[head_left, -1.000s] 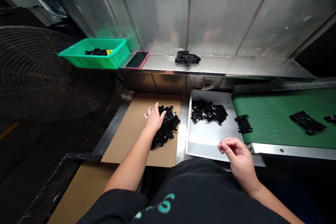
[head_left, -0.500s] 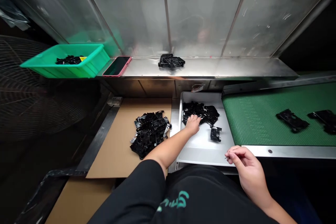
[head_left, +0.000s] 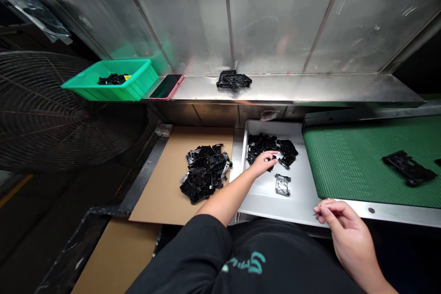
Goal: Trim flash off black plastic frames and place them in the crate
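My left hand [head_left: 264, 164] reaches into a white tray [head_left: 263, 204], its thumb and forefinger apart over the near edge of a pile of black plastic parts [head_left: 262, 144]. Whether the fingertips touch a part is hard to make out. Close to that hand, another black part [head_left: 287, 152] lies at the pile's right side. Nearer to me, a single frame-like part [head_left: 283, 184] rests flat and catches the light. By the tray's front right corner, my right hand [head_left: 347, 229] is closed in a pinch on a small thin piece [head_left: 314, 214], too small to name.
Left of the tray, more black parts [head_left: 203, 172] are heaped on cardboard [head_left: 155, 193]. A green conveyor belt [head_left: 344, 161] carries a black part [head_left: 409, 167] on the right. The metal shelf holds a green bin [head_left: 113, 92], a phone [head_left: 167, 86] and black parts [head_left: 234, 79]. A fan [head_left: 51, 115] stands left.
My left hand has drawn back slightly from the pile, thumb and forefinger now spread. The single part looks brighter and farther from the pile. Belt parts appear farther right; the view has shifted.
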Tool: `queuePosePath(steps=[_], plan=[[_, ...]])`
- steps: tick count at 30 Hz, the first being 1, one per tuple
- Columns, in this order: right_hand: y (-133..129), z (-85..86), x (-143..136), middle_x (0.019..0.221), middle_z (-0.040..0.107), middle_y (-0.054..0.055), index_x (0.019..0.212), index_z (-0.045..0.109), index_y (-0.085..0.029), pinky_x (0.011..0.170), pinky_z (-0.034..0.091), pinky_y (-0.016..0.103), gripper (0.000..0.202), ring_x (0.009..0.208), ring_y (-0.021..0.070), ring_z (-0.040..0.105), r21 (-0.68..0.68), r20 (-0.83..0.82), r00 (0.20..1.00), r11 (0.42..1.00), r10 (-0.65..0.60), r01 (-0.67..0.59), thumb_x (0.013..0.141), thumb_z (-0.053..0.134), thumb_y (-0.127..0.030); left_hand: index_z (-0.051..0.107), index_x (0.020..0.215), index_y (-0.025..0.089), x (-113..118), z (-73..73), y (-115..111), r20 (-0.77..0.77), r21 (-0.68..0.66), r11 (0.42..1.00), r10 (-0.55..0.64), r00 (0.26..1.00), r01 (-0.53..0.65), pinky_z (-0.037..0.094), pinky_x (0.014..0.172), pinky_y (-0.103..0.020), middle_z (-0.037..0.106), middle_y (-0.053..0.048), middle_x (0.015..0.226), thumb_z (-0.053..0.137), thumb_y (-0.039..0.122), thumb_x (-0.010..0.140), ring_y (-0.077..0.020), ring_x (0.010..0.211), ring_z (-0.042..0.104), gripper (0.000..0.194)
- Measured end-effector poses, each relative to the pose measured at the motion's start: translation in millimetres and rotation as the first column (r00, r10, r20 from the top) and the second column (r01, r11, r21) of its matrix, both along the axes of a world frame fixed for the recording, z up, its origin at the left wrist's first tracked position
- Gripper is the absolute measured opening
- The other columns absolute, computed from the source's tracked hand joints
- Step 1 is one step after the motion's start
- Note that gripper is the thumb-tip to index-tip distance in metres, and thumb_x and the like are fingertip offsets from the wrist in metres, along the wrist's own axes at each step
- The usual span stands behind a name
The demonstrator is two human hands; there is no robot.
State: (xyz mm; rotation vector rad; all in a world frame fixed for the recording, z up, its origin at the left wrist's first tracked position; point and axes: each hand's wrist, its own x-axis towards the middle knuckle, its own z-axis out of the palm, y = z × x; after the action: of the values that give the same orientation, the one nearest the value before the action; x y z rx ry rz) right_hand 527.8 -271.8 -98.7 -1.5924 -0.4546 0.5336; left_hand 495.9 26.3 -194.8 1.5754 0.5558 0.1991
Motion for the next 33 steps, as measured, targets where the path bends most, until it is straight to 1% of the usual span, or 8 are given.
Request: queuePosePath(steps=[3,7,12,16,20,24,28,33], plan=[[8.5,4.6,-2.0,0.092,0.068,0.004,0.088,0.07,-0.024,0.073,0.057,0.027,0.016,0.089,0.0188,0.065,0.012,0.001,0.999,0.999,0.036,-0.036,0.096,0.079,-0.035,0.067,0.095,0.018,-21.0,14.6,-15.0,0.099,-0.36,0.932,0.088,0.991,-0.047,0.047,0.116,-0.051,0.073,-0.019,0.134,0.055,0.061,0.093,-0.0319,0.128,0.066,0.045],[21.6,12.6,-9.4,0.091,0.068,0.004,0.088,0.07,-0.024,0.074,0.056,0.028,0.016,0.087,0.0179,0.064,0.043,0.019,0.998,0.997,0.061,-0.062,0.097,0.077,-0.034,0.062,0.093,0.021,-58.3,35.6,-37.4,0.128,-0.705,0.709,0.166,0.978,-0.028,0.057,0.102,-0.056,0.078,-0.017,0.109,0.05,0.074,0.089,-0.0348,0.112,0.075,0.055],[40.1,21.0,-23.8,0.089,0.068,0.004,0.088,0.07,-0.024,0.073,0.056,0.029,0.015,0.085,0.0184,0.065,0.102,0.053,0.993,0.988,0.109,-0.114,0.098,0.076,-0.033,0.064,0.099,0.023,-96.9,63.8,-59.0,0.117,-0.882,0.472,0.212,0.97,0.003,0.061,0.097,-0.057,0.079,-0.014,0.105,0.04,0.072,0.096,-0.0325,0.106,0.077,0.055],[54.3,25.1,-36.5,0.088,0.069,0.003,0.089,0.072,-0.024,0.077,0.056,0.029,0.013,0.085,0.0171,0.065,0.155,0.089,0.991,0.981,0.102,-0.115,0.098,0.076,-0.032,0.07,0.109,0.021,-114.9,83.6,-69.9,0.107,-0.933,0.358,0.202,0.974,0.029,0.061,0.096,-0.057,0.079,-0.015,0.098,0.039,0.069,0.099,-0.0339,0.103,0.078,0.058],[64.0,26.7,-51.4,0.089,0.07,0.003,0.088,0.072,-0.024,0.081,0.056,0.028,0.013,0.087,0.0165,0.066,0.186,0.098,0.99,0.976,0.099,-0.115,0.097,0.077,-0.032,0.071,0.117,0.021,-130.5,98.7,-74.2,0.097,-0.951,0.309,0.2,0.975,0.031,0.063,0.094,-0.056,0.079,-0.014,0.094,0.049,0.067,0.097,-0.0335,0.097,0.078,0.055],[69.1,25.3,-66.4,0.09,0.072,0.003,0.089,0.072,-0.024,0.082,0.056,0.028,0.012,0.088,0.0165,0.067,0.213,0.101,0.988,0.967,0.12,-0.14,0.096,0.079,-0.031,0.069,0.118,0.02,-146.6,109.0,-73.6,0.102,-0.951,0.307,0.235,0.967,0.026,0.064,0.092,-0.052,0.078,-0.011,0.093,0.047,0.063,0.1,-0.0292,0.091,0.079,0.051],[73.9,23.7,-78.1,0.09,0.072,0.003,0.09,0.072,-0.024,0.082,0.056,0.028,0.01,0.088,0.0163,0.067,0.231,0.115,0.986,0.962,0.123,-0.147,0.097,0.078,-0.029,0.069,0.116,0.018,-160.5,115.9,-71.2,0.122,-0.953,0.298,0.25,0.96,0.044,0.065,0.09,-0.051,0.078,-0.012,0.097,0.042,0.06,0.104,-0.0274,0.086,0.079,0.051],[79.8,23.9,-87.9,0.09,0.072,0.003,0.09,0.072,-0.025,0.081,0.058,0.032,0.01,0.088,0.0178,0.069,0.249,0.104,0.985,0.955,0.138,-0.16,0.097,0.078,-0.029,0.066,0.127,0.02,-172.5,119.3,-69.7,0.156,-0.955,0.286,0.261,0.953,0.078,0.064,0.088,-0.051,0.077,-0.013,0.1,0.04,0.058,0.106,-0.0272,0.085,0.079,0.051]])
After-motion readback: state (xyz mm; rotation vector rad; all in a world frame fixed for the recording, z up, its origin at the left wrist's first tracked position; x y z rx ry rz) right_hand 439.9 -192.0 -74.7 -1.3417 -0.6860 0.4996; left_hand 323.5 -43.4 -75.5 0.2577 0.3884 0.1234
